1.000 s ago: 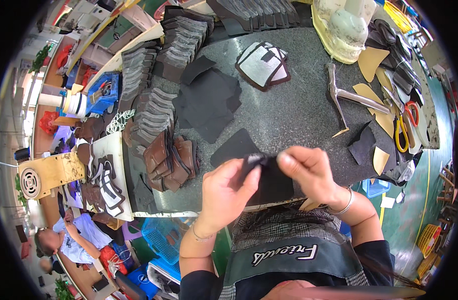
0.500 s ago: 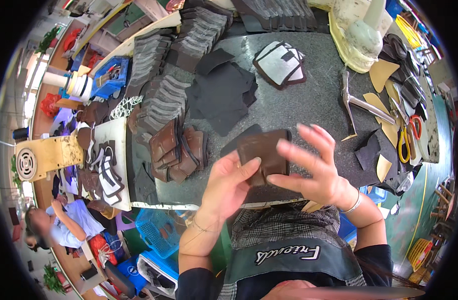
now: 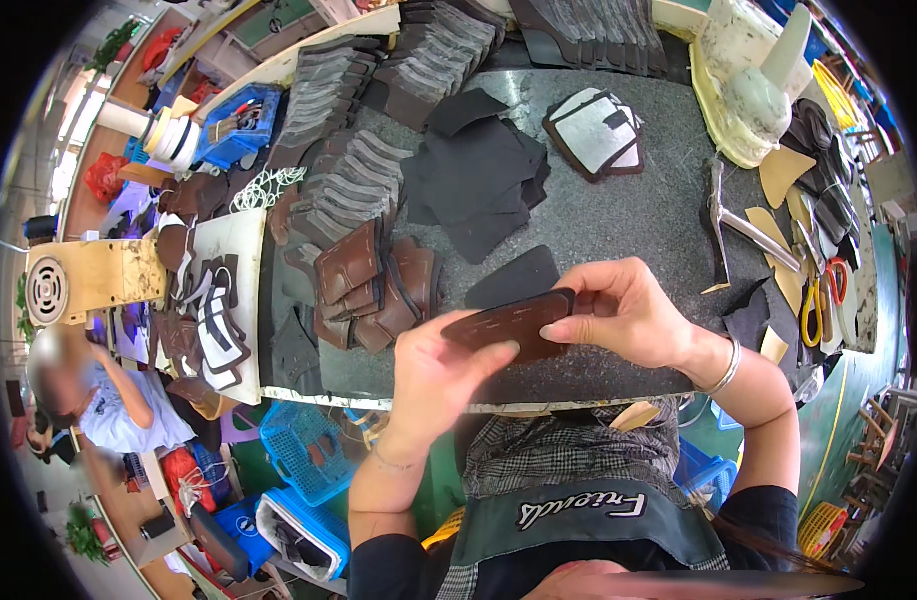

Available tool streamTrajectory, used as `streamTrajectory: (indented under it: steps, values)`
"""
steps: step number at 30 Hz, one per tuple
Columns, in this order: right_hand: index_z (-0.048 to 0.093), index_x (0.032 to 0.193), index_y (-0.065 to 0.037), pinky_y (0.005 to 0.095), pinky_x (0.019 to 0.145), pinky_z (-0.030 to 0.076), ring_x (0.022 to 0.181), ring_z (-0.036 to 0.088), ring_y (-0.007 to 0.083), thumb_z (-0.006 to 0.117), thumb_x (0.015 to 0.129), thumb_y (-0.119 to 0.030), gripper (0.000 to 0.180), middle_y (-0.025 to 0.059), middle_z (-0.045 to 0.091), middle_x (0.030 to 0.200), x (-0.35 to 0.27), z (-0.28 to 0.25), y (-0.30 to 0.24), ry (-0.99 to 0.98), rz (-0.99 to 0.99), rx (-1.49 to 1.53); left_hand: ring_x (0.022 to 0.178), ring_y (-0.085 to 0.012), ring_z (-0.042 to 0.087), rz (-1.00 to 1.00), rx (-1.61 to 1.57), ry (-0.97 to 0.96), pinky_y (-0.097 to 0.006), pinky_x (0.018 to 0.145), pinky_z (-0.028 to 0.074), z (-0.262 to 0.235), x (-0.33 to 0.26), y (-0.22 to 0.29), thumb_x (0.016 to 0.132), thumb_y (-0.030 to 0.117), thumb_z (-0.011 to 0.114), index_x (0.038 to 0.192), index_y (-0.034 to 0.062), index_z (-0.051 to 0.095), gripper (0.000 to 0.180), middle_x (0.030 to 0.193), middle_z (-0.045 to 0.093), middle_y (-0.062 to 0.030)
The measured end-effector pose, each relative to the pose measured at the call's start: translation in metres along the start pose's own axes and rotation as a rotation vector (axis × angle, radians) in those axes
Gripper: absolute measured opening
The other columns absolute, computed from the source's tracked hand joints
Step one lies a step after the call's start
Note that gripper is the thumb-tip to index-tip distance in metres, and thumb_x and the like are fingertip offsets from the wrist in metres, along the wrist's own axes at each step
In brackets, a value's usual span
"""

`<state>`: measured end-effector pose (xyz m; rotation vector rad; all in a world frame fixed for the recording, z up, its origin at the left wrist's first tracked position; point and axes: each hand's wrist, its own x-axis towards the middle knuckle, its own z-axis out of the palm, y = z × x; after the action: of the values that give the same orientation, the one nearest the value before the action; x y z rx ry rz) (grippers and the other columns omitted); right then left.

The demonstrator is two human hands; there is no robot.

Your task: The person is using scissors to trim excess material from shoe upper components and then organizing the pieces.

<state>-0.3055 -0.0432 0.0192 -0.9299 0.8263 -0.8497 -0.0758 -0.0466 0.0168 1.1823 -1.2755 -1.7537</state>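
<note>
A brown leather piece (image 3: pixel 508 322) with short pale stitch marks is held tilted between both hands over the table's near edge. My left hand (image 3: pixel 440 368) grips its left end, thumb on the near face. My right hand (image 3: pixel 623 315) pinches its right end between thumb and fingers. Just beyond it lies a dark flat piece (image 3: pixel 515 277) on the tabletop. To the left is a pile of stitched brown leather pieces (image 3: pixel 376 285). Farther off are a heap of black sheets (image 3: pixel 478 175) and a small stack of white-faced brown-edged pieces (image 3: pixel 593 135).
Rows of dark cut pieces (image 3: pixel 348 185) line the far left. At right lie a hammer (image 3: pixel 748 232), yellow-handled scissors (image 3: pixel 811 315) and tan scraps (image 3: pixel 786 175). A pale machine or stand (image 3: pixel 753 105) is at the far right. A co-worker (image 3: pixel 128 400) sits at left.
The leather piece has turned from facing up to a tilted, narrower view. My right hand's spread fingers have closed on its right end. The whole view has shifted slightly.
</note>
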Motion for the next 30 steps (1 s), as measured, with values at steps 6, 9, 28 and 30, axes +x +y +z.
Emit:
streamTrajectory:
  steps: [6, 9, 28, 30]
  values:
    - [0.071, 0.093, 0.002, 0.0264, 0.068, 0.053, 0.075, 0.069, 0.0127, 0.077, 0.082, -0.008, 0.016, 0.0084, 0.072, 0.084, 0.016, -0.001, -0.014, 0.07, -0.475, -0.685, 0.079, -0.0105, 0.064, 0.286, 0.068, 0.319, -0.027, 0.077, 0.054, -0.03, -0.005, 0.044, 0.078, -0.004, 0.079, 0.123, -0.0069, 0.06, 0.049, 0.094, 0.071, -0.0054]
    - [0.069, 0.104, -0.001, 0.0373, 0.076, 0.055, 0.086, 0.069, 0.0304, 0.076, 0.075, -0.004, 0.03, 0.0149, 0.07, 0.095, 0.024, -0.02, -0.007, 0.118, -0.627, -1.04, 0.107, -0.0253, 0.059, 0.552, 1.008, 0.649, -0.039, 0.093, 0.048, -0.06, 0.017, 0.022, 0.074, -0.002, 0.079, 0.132, 0.0037, 0.059, 0.062, 0.124, 0.062, -0.0141]
    - [0.063, 0.094, 0.0, 0.0366, 0.061, 0.054, 0.077, 0.064, 0.0266, 0.076, 0.072, -0.009, 0.027, 0.0091, 0.061, 0.088, 0.003, -0.037, 0.013, -0.021, -0.85, -1.206, 0.093, -0.0309, 0.071, 0.568, 0.825, 0.082, -0.037, 0.08, 0.057, 0.008, 0.025, -0.025, 0.078, -0.005, 0.069, 0.096, -0.0005, 0.069, 0.018, 0.095, 0.072, -0.0151]
    - [0.063, 0.089, 0.003, 0.0332, 0.056, 0.053, 0.075, 0.064, 0.0245, 0.071, 0.069, -0.007, 0.024, 0.0094, 0.06, 0.086, 0.006, -0.038, 0.02, -0.038, -0.889, -1.263, 0.081, -0.0214, 0.071, 0.518, 0.732, 0.074, -0.031, 0.071, 0.055, 0.002, 0.029, -0.026, 0.083, -0.001, 0.068, 0.091, -0.0004, 0.07, 0.009, 0.092, 0.072, -0.0114]
